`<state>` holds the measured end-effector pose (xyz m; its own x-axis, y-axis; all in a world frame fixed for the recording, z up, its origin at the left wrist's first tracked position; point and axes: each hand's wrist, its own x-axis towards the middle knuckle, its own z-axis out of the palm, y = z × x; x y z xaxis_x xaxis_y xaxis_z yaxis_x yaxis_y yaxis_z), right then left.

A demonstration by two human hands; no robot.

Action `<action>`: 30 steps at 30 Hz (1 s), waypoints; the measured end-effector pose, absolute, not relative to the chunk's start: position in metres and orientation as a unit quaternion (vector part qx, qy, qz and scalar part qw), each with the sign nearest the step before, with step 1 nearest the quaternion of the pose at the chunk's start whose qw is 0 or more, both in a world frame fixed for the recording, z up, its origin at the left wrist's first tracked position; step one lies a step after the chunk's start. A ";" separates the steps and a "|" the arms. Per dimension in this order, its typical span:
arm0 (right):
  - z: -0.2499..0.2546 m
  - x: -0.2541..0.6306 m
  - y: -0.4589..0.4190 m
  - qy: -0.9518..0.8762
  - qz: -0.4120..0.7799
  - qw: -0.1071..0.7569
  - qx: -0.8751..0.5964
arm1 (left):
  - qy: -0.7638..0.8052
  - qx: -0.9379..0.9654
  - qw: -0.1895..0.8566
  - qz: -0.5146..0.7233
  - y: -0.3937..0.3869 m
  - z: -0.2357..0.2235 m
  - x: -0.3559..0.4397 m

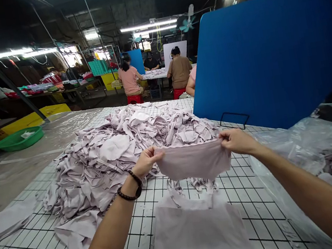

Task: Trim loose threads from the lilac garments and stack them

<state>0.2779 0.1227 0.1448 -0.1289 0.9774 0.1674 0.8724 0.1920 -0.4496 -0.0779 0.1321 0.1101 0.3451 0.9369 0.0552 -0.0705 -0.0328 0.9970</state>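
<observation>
Stretched between my hands above the table is a pale mauve fabric piece [194,160], its top edge pulled straight and its lower edge hanging loose. My left hand [148,160], with dark bracelets at the wrist, pinches the left top corner. The right top corner is gripped by my right hand [238,141]. Below the held piece, a pale mauve strappy top [199,229] lies flat, its wavy hem towards me. A large heap of the same pale fabric pieces [115,147] rises behind and left of my left hand.
A blue board [263,57] stands at the right behind a black wire stand [234,120]. Clear plastic bags [285,151] with fabric lie on the right. A green basin [18,139] sits at the left. Several people [130,77] sit at tables farther back.
</observation>
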 end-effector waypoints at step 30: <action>0.108 0.287 0.027 -0.698 0.238 0.346 -0.580 | 0.483 0.598 0.463 0.441 0.112 0.093 -0.099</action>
<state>0.2868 0.0267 0.1076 -0.0868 0.9746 0.2063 0.6444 0.2128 -0.7345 -0.0993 0.1117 0.0928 0.1451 0.9862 0.0797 0.1691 -0.1041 0.9801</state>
